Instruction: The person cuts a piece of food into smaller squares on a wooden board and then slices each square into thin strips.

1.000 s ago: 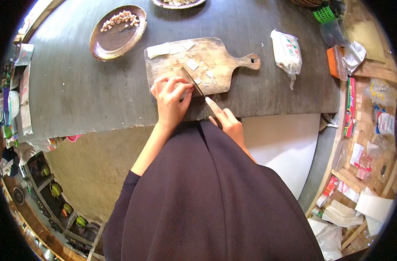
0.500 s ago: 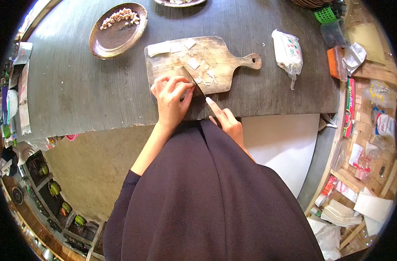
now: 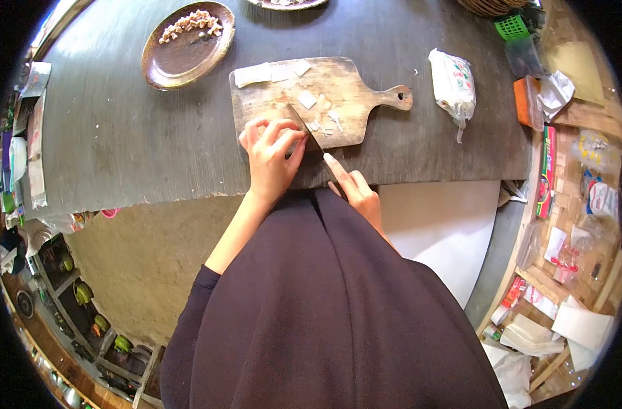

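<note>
Knife lies slantwise across the near edge of the cutting board, at 12 o'clock from the person on the grey desk. Right hand is closed around its handle, forefinger laid along the spine, probably to steady the blade. Left hand, at 9 o'clock of the blade, has its fingers bent and pressed together, tips down on the board; whether they pin a piece I cannot tell. White pieces lie at 1 o'clock of the blade, a plate at 10 o'clock of the board.
</note>
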### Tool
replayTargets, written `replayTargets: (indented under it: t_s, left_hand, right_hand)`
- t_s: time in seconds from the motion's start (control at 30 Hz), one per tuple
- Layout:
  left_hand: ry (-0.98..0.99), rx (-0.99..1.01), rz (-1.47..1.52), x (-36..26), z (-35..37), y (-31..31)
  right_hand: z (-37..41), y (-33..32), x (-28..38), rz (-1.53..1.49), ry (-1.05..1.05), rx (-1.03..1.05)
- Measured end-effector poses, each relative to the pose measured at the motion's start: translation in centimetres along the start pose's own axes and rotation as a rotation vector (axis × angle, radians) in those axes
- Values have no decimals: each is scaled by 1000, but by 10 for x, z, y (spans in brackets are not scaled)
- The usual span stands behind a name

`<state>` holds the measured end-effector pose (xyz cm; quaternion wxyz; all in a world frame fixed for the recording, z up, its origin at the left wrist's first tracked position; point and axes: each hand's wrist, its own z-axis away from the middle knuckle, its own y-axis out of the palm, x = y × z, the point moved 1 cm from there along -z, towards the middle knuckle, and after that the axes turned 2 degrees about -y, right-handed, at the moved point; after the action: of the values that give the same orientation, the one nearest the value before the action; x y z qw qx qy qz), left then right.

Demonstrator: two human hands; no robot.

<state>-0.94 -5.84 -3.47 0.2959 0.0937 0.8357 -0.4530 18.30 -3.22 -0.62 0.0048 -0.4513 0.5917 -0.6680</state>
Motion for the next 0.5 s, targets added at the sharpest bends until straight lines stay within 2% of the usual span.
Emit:
replayTargets:
  t_s: [0.5]
  left_hand:
    - [-6,-8,14,0,-1,-2]
  right_hand:
    - [1,-2,0,13,10,45]
